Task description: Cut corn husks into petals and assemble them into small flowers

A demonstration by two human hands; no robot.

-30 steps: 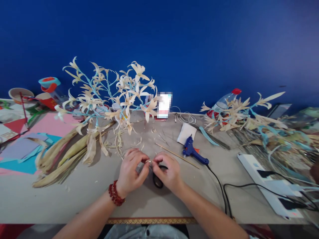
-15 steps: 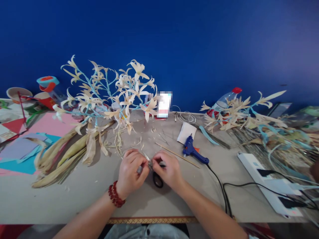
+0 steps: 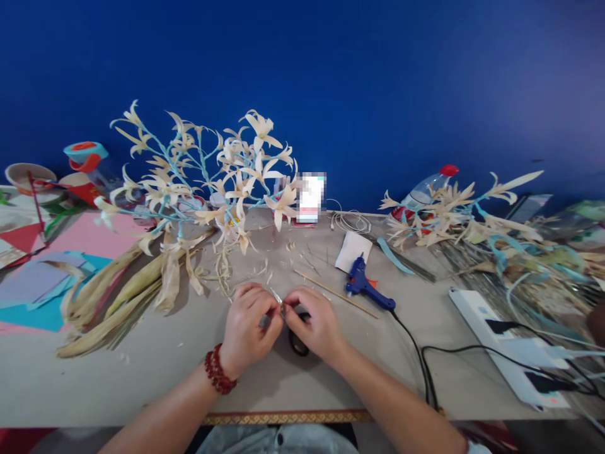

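Observation:
My left hand (image 3: 253, 321) and my right hand (image 3: 312, 321) meet over the middle of the table, fingertips pinched close together. Whatever lies between the fingers is too small and hidden to make out. Beneath them is a pair of scissors (image 3: 299, 345), its black handle loop showing under my right hand and its blades pointing away between the hands. A thin wooden stick (image 3: 338, 294) lies just beyond my right hand. Pale husk scraps (image 3: 222, 271) are scattered ahead of my left hand.
Husk flowers on blue stems (image 3: 203, 170) stand at back left, dried corn husks (image 3: 127, 290) below them. Right of my hands lies a blue glue gun (image 3: 363, 287), its black cord running towards a white power strip (image 3: 505, 353). More husk flowers (image 3: 454, 214) lie at back right.
My fingertips have drawn slightly closer together, the right hand shifting a little left. The view has turned slightly; the table things stay in place.

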